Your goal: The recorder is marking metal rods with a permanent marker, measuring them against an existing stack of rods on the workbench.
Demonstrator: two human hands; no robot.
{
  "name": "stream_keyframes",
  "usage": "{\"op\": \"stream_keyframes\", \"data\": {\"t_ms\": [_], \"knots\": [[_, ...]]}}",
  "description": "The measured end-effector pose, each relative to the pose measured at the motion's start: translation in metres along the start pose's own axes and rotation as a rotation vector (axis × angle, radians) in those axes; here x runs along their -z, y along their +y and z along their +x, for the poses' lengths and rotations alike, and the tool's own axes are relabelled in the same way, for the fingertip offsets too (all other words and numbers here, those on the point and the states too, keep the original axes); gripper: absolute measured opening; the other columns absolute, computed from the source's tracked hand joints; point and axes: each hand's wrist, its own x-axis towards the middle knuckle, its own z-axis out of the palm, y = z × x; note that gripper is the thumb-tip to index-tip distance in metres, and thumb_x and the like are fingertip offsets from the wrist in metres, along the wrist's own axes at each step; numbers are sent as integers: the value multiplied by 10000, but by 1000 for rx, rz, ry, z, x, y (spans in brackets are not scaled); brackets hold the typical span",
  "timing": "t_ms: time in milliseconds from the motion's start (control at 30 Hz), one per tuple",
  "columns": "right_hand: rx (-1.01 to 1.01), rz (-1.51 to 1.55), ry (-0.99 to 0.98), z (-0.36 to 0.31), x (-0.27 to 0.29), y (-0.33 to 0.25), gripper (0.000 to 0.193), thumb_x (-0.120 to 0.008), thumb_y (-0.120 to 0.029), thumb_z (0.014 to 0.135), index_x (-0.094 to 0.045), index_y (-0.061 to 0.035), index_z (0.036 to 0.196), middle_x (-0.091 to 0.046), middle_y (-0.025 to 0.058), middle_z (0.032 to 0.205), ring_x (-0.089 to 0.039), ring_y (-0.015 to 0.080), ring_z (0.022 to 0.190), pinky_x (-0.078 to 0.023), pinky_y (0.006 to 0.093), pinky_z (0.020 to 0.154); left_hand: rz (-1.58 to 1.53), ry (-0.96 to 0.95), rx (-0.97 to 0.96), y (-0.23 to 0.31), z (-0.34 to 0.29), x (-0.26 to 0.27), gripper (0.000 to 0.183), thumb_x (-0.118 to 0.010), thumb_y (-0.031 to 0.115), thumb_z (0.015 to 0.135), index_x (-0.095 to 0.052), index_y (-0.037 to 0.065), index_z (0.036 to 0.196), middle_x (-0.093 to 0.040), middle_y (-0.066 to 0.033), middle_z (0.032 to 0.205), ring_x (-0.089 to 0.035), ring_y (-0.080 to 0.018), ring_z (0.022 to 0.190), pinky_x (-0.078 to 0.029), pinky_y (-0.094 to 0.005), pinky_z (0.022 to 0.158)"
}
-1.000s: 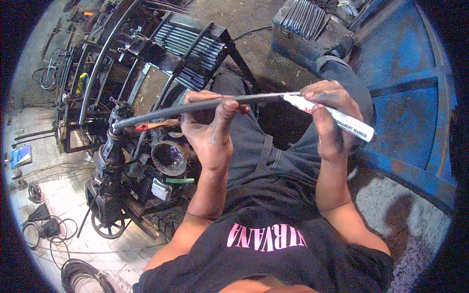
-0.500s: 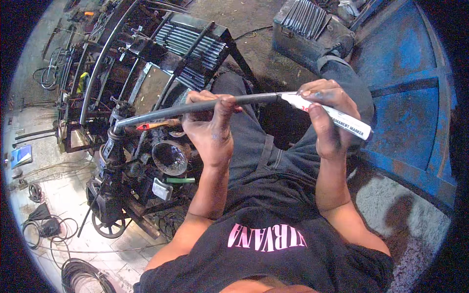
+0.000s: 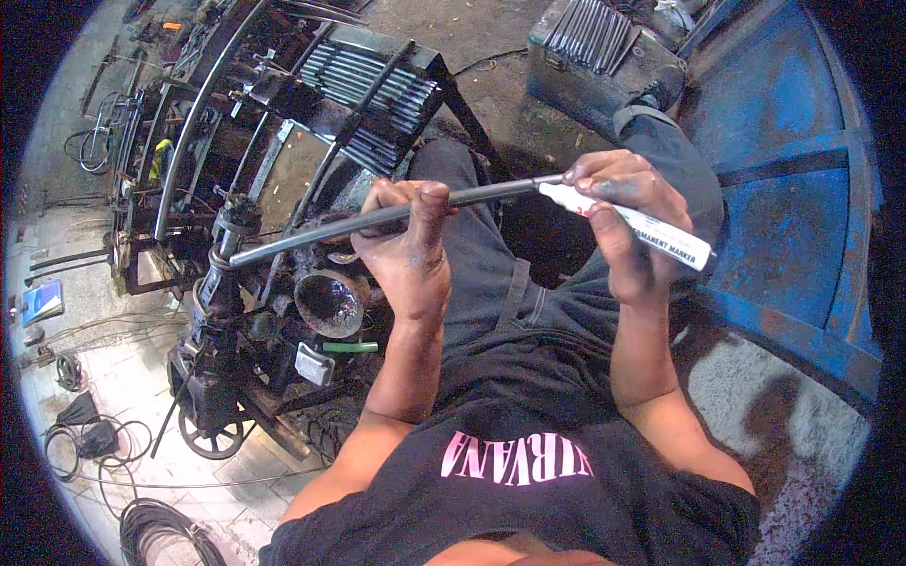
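Note:
A long grey metal rod (image 3: 311, 233) slants across in front of me, its left end lower than its right. Closed around its middle is my left hand (image 3: 406, 247), thumb pressed along the near side. My right hand (image 3: 640, 212) grips a white marker pen (image 3: 665, 240) between thumb and fingers. The pen's tip end is at the rod near its right end, where my right fingertips also reach. Whether the tip touches the metal is hard to tell. Below the rod's left end stands a dark machine (image 3: 222, 292) with a round bowl-like part (image 3: 330, 304) beside it.
Many similar rods (image 3: 368, 85) lie on a metal rack ahead. More rods (image 3: 590, 36) rest on a grey box (image 3: 566, 80) at the far right. A blue metal panel (image 3: 779, 217) stands close on my right. Coiled cable (image 3: 160, 533) lies on the floor at lower left.
The rod's left end has dropped slightly, covering an orange-handled thing seen beneath it before. The marker has shifted a little in my right hand. Both grips are kept.

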Motion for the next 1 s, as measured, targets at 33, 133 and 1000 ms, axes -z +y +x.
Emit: {"op": "stream_keyframes", "data": {"t_ms": [33,133,1000], "knots": [[9,-23,-12,0,0,1,66,-641,-16,777,-615,12,831,-664,170,811,-680,273,773,-543,345,693,0,0,0,0,0,0,404,-781,132,844,-414,92,681,-530,-15,716,-499,-87,670,-469,-248,619],[-9,3,-38,0,1,2,72,-642,-9,767,-620,13,832,-664,168,802,-681,271,777,-545,339,696,81,33,16,1,0,4,424,-780,191,855,-414,93,665,-559,-22,717,-498,-88,661,-431,-234,620],[-790,285,171,-88,17,87,166,-604,48,882,-587,15,1044,-631,127,917,-708,274,781,-585,340,661,770,-154,449,-108,54,-14,541,-686,451,892,-664,-45,675,-649,-110,593,-643,-214,531,-499,-344,530]]}}
